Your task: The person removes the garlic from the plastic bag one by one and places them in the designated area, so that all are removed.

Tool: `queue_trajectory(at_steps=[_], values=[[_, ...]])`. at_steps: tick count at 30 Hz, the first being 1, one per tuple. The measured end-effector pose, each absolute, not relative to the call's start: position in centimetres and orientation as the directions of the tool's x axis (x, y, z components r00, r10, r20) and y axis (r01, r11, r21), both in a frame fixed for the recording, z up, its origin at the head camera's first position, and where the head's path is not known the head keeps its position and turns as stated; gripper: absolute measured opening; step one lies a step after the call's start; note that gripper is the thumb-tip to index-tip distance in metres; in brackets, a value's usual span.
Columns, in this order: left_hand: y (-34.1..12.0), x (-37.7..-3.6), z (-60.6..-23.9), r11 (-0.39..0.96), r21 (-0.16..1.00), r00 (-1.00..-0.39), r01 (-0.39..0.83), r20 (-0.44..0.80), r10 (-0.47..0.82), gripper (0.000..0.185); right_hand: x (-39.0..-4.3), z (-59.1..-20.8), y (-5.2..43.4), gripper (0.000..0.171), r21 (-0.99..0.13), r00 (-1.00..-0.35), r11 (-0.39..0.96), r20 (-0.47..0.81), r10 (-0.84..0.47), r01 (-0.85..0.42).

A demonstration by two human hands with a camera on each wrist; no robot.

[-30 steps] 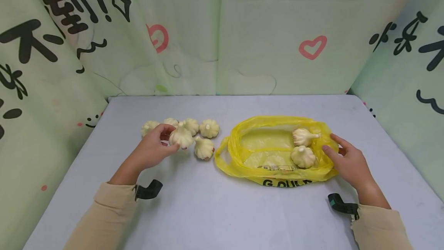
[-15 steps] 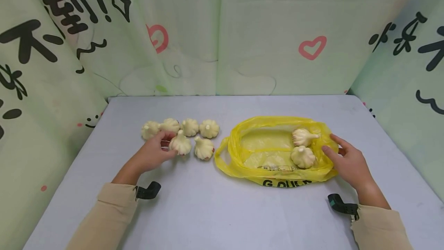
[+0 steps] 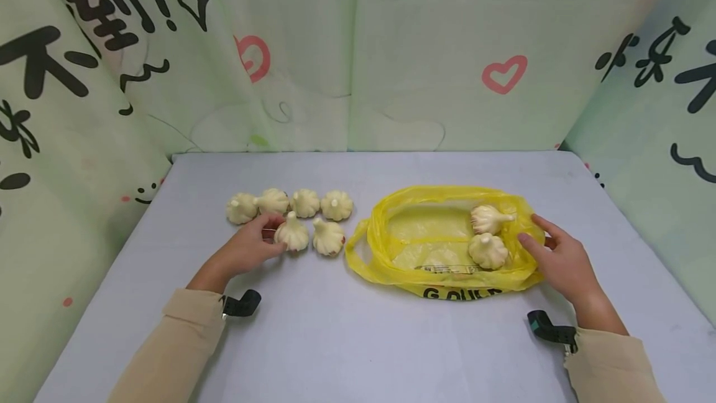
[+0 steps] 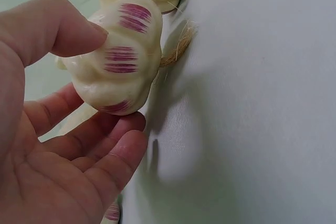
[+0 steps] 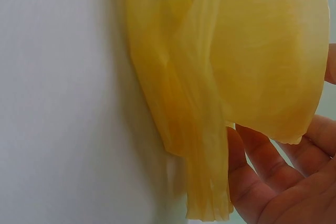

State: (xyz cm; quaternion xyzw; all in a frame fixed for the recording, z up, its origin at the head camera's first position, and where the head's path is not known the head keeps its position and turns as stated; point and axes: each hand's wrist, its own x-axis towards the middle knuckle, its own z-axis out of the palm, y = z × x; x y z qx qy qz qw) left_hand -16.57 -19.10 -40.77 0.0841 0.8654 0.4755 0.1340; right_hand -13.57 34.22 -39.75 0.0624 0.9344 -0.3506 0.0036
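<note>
My left hand (image 3: pixel 275 236) pinches a white garlic bulb (image 3: pixel 291 236) that stands on the grey table (image 3: pixel 358 341), beside another bulb (image 3: pixel 328 237). In the left wrist view its thumb (image 4: pixel 58 24) and fingers (image 4: pixel 113 145) clasp the purple-streaked bulb (image 4: pixel 123 59). Several more bulbs (image 3: pixel 305 203) form a row just behind. My right hand (image 3: pixel 532 234) holds the right end of an open yellow plastic bag (image 3: pixel 447 282). Two bulbs (image 3: pixel 488 251) lie in that bag. In the right wrist view the bag (image 5: pixel 236 51) hangs over my fingers (image 5: pixel 262 171).
Pale green printed curtains (image 3: pixel 358 48) close in the table at the back and on both sides. A black strap (image 3: pixel 242 305) shows at my left wrist and another (image 3: pixel 550 330) at my right.
My left hand has lowered the bulb from above the pile onto the table beside the front bulb. The right hand and the bag have stayed put.
</note>
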Motion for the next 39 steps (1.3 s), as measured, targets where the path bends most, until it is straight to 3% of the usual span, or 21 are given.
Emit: queue_trajectory(at_steps=[16, 39], values=[[-18.8, -16.9, -40.6, 0.587, 0.809, -0.948, -0.009, -0.193, 0.252, 0.057, -13.5, -39.6, 34.2, 0.073, -0.658, -0.994, 0.747, -0.027, 0.105, 0.097], [-18.8, -16.2, -39.0, 0.603, 0.798, -0.964, 0.0, -0.161, 0.212, 0.057, -13.5, -39.4, 34.1, 0.074, -0.66, -0.995, 0.746, -0.03, 0.098, 0.093]])
